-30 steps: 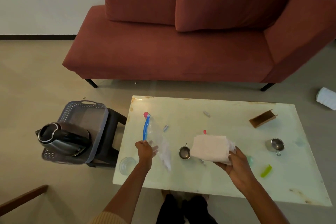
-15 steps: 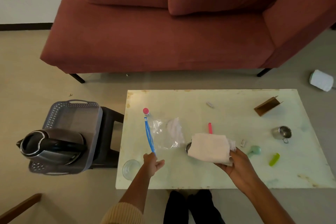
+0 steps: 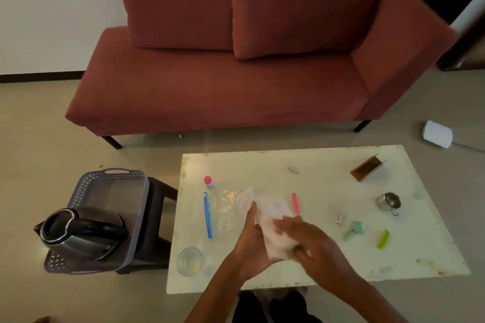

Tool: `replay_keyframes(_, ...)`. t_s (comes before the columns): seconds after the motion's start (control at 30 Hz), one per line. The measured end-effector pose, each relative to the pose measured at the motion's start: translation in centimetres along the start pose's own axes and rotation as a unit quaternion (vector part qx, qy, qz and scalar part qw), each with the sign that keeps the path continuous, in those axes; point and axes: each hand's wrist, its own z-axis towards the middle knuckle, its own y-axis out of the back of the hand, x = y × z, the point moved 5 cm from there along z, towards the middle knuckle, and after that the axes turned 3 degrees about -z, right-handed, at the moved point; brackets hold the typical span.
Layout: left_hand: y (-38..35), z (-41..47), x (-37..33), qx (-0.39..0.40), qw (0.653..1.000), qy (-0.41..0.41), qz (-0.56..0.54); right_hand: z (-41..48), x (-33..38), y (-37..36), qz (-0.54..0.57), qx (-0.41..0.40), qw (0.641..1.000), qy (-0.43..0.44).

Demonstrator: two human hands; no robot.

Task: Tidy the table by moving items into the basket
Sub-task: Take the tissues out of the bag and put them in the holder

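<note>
Now left hand (image 3: 249, 241) and right hand (image 3: 312, 244) sandwich the cloth (image 3: 273, 217).

Entry: one person, seen from head-worn camera.
Left hand (image 3: 249, 246): bare, thumb and knuckles sharply outlined.
Right hand (image 3: 317, 246): bare, fingers smeared by motion blur, outline soft.
Left forearm (image 3: 217, 286), right forearm (image 3: 351, 288): uncovered along whole visible length, right one broader in frame.
Lower body: dark garment (image 3: 262, 307), near-black, two rounded masses side by side, likely trouser legs. Fabric detail lost in shadow.
Pale patch (image 3: 301, 290) just above garment: too blurred to identify.
</note>
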Motion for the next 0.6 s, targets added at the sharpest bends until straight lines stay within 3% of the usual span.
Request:
replay_keyframes(0.03, -1.4, -0.2, -0.1, 0.023, 1.0, -0.008, -0.004, -0.8, 0.6, -0.2, -0.036, 0.025, 0.997, 0.056)
replay_keyframes(0.1, -3.2, -0.6, -0.3, 0.037, 0.999, -0.007, 0.011, -1.8, 1.1, 0.5, 0.022, 0.052, 0.997, 0.052)
replay_keyframes(0.2, -4.8, -1.2, -0.5, 0.098, 0.994, -0.031, 0.044, -1.7, 0.2, 3.6, 0.219, -0.072, 0.968, -0.095)
replay_keyframes(0.27, -6.1, -2.1, -0.7, 0.123, 0.99, -0.04, 0.057, -1.2, -1.0, 5.4, 0.235, -0.153, 0.943, -0.177)
replay_keyframes(0.33, -7.2, -2.6, -0.3, 0.143, 0.988, -0.008, 0.057, -0.4, -1.6, 6.1, 0.239, -0.139, 0.936, -0.22)
replay_keyframes(0.47, -7.8, -2.6, -0.1, 0.088, 0.99, -0.047, 0.098, 0.2, -1.9, 5.6, 0.203, -0.087, 0.947, -0.233)
replay_keyframes(0.6, -7.8, -2.6, 0.1, 0.017, 0.986, -0.086, 0.143, 0.2, -2.2, 5.7, 0.158, -0.112, 0.954, -0.229)
